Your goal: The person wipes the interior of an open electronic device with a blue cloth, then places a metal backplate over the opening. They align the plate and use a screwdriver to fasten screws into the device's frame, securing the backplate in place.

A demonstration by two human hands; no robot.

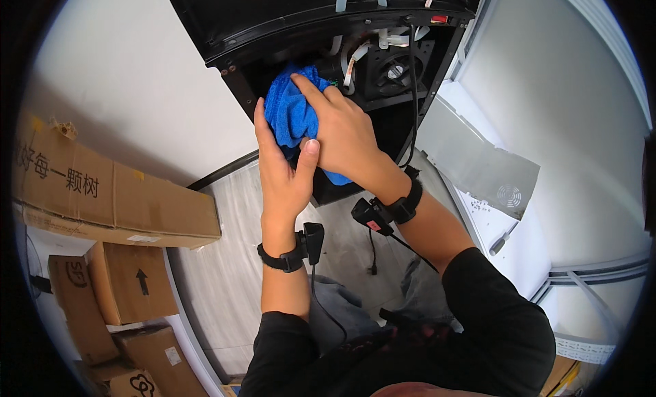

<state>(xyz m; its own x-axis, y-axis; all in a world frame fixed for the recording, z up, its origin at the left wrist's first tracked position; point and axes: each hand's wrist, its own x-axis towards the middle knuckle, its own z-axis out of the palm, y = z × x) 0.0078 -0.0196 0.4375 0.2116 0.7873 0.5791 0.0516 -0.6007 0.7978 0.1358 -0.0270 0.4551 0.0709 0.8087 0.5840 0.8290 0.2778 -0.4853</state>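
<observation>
Two hands are gripping a blue cloth (290, 117) between them at the left edge of an open black cabinet (301, 36).

The left hand (281, 175) is cupping the cloth along its left and near sides, thumb raised, its other fingers partly hidden; the right hand (345, 130) is lying over the cloth's right side, forefinger reaching across its top, so that the bundle is being pressed between both palms; what the folds may be enclosing, one cannot tell. One loose end is hanging below the right hand. Near the opening's right edge, a black fan (389, 74) is sitting behind a hanging black cable (414, 89). Outside that edge, a grey panel (471, 154) is lying by a dark-handled tool (501, 243).
</observation>
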